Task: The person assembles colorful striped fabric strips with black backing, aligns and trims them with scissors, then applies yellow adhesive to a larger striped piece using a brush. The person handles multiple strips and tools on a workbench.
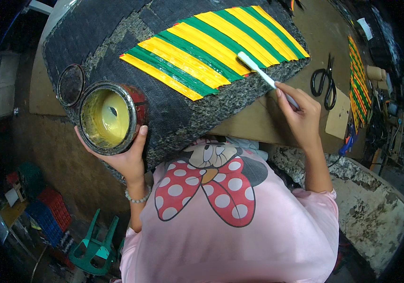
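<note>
My right hand (302, 113) is closed around the handle of a white toothbrush (260, 71), its head lying at the near edge of a panel of yellow and green pleated strips (202, 45). Parts of the strips shine as if wet. My left hand (125, 162) grips a round, dark-stained tin can (139, 104), tilted so its open mouth faces me. Inside the can is a pale yellowish, glossy liquid. The panel rests on a dark, speckled slab (183, 115) partly covered with black woven sheet. Bristles of the toothbrush are turned down and hidden.
A round dark lid (71, 85) lies beside the can. Black-handled scissors (324, 85) and a tan card (338, 113) lie on the brown table (239, 122) at right, near another striped strip piece (360, 85). A green plastic chair (93, 247) stands on the floor at lower left.
</note>
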`<state>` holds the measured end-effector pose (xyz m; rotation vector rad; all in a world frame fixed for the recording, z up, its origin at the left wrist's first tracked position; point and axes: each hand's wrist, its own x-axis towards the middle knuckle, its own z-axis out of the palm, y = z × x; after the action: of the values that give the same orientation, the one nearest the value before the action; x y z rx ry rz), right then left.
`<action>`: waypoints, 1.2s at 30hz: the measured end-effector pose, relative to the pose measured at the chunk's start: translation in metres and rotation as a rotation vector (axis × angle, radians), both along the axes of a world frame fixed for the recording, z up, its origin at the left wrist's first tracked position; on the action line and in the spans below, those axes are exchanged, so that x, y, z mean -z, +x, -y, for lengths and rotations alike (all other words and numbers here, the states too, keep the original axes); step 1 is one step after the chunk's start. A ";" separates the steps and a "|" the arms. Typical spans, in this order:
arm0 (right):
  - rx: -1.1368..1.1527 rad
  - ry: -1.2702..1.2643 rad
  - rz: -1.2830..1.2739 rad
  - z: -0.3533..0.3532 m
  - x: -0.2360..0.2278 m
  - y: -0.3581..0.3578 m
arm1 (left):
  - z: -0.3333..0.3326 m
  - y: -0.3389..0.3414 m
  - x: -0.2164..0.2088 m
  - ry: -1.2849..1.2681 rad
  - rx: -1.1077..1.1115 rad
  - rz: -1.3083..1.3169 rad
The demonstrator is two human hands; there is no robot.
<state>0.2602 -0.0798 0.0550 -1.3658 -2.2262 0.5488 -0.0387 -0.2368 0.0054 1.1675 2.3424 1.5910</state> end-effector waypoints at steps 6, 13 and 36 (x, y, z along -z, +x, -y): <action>-0.121 0.075 -0.027 -0.031 0.010 -0.033 | -0.001 0.001 0.000 0.054 0.010 0.090; -0.239 0.138 0.029 -0.076 0.020 -0.095 | -0.003 0.001 0.001 0.108 0.023 0.093; -0.003 -0.127 0.321 -0.004 -0.067 0.023 | 0.001 -0.007 0.007 0.009 0.034 -0.090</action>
<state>0.2830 -0.0753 0.1223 -1.6126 -2.4812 0.5087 -0.0454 -0.2378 -0.0013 1.3005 2.3580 1.5710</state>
